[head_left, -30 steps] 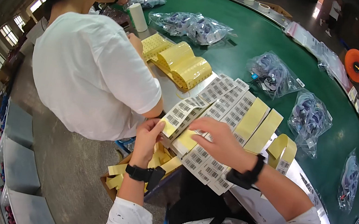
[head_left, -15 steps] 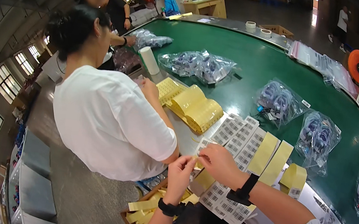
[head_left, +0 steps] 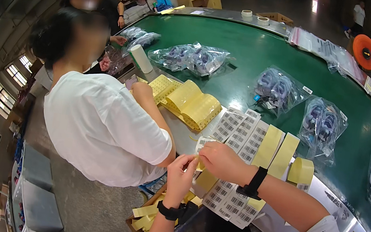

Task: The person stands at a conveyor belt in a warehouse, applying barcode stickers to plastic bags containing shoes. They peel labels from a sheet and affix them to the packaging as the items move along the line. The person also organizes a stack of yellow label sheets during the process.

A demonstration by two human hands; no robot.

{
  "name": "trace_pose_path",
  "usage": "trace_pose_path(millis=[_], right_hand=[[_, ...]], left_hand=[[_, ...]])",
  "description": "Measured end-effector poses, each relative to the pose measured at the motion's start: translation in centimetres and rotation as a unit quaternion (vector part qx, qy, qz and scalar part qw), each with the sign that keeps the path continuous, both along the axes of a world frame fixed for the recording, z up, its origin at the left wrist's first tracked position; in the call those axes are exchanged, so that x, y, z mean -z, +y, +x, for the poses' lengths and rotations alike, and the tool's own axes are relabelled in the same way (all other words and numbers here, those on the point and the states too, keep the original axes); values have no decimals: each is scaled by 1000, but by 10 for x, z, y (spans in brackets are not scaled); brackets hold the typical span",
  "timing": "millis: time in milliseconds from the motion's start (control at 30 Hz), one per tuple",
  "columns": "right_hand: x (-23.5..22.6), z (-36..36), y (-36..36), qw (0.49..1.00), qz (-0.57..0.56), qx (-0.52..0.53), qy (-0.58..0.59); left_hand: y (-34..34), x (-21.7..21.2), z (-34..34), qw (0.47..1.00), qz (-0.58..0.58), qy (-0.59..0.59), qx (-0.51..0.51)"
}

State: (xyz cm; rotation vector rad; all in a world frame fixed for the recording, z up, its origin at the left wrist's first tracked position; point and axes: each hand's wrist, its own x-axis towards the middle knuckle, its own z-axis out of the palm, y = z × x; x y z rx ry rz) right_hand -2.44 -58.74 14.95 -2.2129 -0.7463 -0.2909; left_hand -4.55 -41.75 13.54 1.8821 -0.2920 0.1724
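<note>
My left hand [head_left: 179, 177] and my right hand [head_left: 221, 161] meet at the metal edge, both closed in a pinch. Between them is a strip of barcode labels [head_left: 203, 142], white on its face, with a bit of yellow backing paper below the fingertips. My fingers partly hide it. Under my right forearm lie several barcode label strips [head_left: 225, 202], side by side. Yellow backing strips [head_left: 284, 157] lie across them to the right, and one curled strip [head_left: 300, 171] stands at the end.
Clear-bagged shoes [head_left: 281, 90] lie on the green conveyor belt [head_left: 249, 48]. Left of me a co-worker in a white shirt [head_left: 106, 127] stands by yellow label sheets [head_left: 192, 105] and a white roll [head_left: 141, 59]. Below my left hand is a cardboard box [head_left: 135, 227] with yellow scraps.
The view has shifted, so the scene sits slightly further left and higher. My hands stay together on the label strip. The co-worker's head has turned.
</note>
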Motion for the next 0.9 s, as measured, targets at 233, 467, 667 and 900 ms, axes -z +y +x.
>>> trace_pose_path(millis=[233,467,667,900], right_hand=[[2,-4,0,990,123,63,43],[-10,-10,-32,923,294,156,191],[-22,-28,-66,909,343,139,194],[-24,-45,-39,968,221,91,71]], left_hand=[[-1,6,-7,994,-79,69,-27],[7,22,-26,963,-214,157,-45],[26,32,-39,953,-211,213,-46],[20,19,-37,959,-208,182,-69]])
